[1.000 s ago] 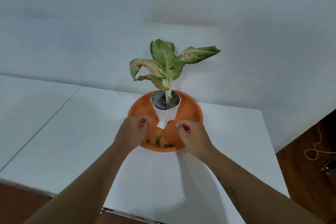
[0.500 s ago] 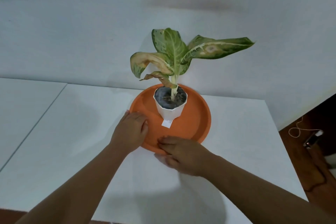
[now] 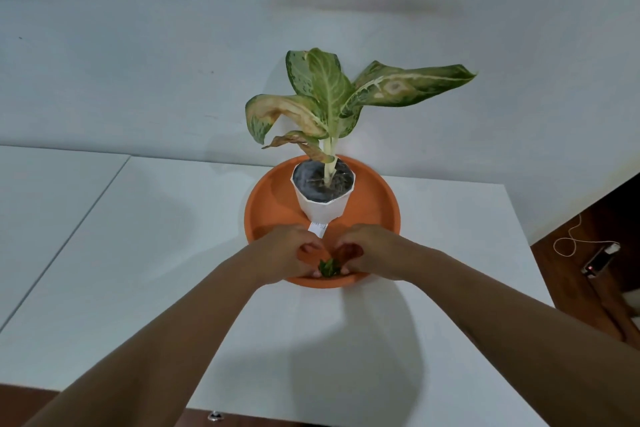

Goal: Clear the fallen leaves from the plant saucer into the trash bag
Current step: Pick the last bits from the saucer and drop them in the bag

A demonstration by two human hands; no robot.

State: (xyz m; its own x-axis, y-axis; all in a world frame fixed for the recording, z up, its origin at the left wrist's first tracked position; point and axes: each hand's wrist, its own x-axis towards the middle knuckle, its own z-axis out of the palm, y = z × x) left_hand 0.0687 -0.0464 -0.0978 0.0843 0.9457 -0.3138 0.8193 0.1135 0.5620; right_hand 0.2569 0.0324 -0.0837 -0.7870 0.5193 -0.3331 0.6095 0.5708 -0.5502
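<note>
Leaves gathered, nothing binned yet

While both hands are working at the near rim of the round orange plastic saucer (image 3: 384, 198), the left hand (image 3: 285, 255) and right hand (image 3: 372, 253) are curling inward, fingertips pinching together a small clump of green fallen leaves (image 3: 329, 268) between them. Beyond them, the white faceted pot (image 3: 323, 199) with its yellowing variegated plant (image 3: 329, 94) is standing in the saucer on the white table (image 3: 138, 253). No trash bag is showing, so the carrying and dropping are, I judge, still waiting

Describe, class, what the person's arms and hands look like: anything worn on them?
Both forearms are bare, with no sleeves in view. The left hand and the right hand wear no gloves, and no rings, watch or bracelets show. No marks can be made out on the arms in this picture.
</note>
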